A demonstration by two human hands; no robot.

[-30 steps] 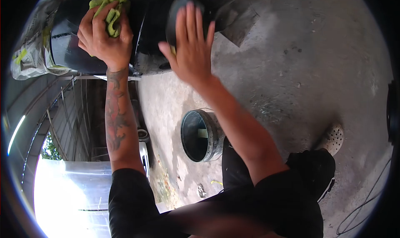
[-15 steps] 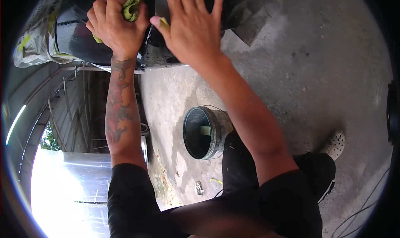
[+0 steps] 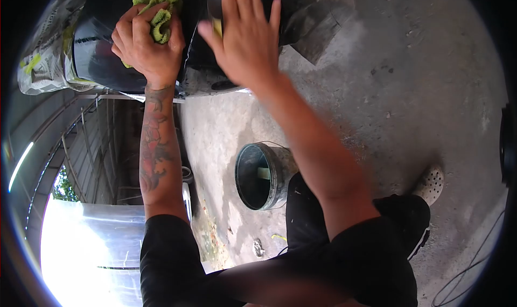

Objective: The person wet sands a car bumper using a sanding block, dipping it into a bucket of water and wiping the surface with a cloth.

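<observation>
My left hand (image 3: 148, 46) is closed around a crumpled yellow-green cloth (image 3: 161, 27), resting against a glossy black curved panel (image 3: 99, 54) that looks like vehicle bodywork. To its right, my right hand (image 3: 247, 40) lies flat over the dark panel with fingers stretched out and thumb apart. Between its thumb and palm shows the edge of a thin yellow piece (image 3: 217, 27); most of it is covered by the hand, so its kind is unclear. A whitish line runs down the dark surface between the two hands.
A dark bucket (image 3: 273, 175) with a pale block inside stands on the concrete floor (image 3: 377, 113), close to my knee. Printed paper or plastic masking (image 3: 46, 65) covers the panel's left side. Cables (image 3: 463, 277) lie at the lower right. A bright translucent sheet (image 3: 110, 242) hangs at lower left.
My right hand has slid slightly left and down, the yellow piece moving with it. The left hand stays on the cloth, more of which now shows. The whole view has shifted a little.
</observation>
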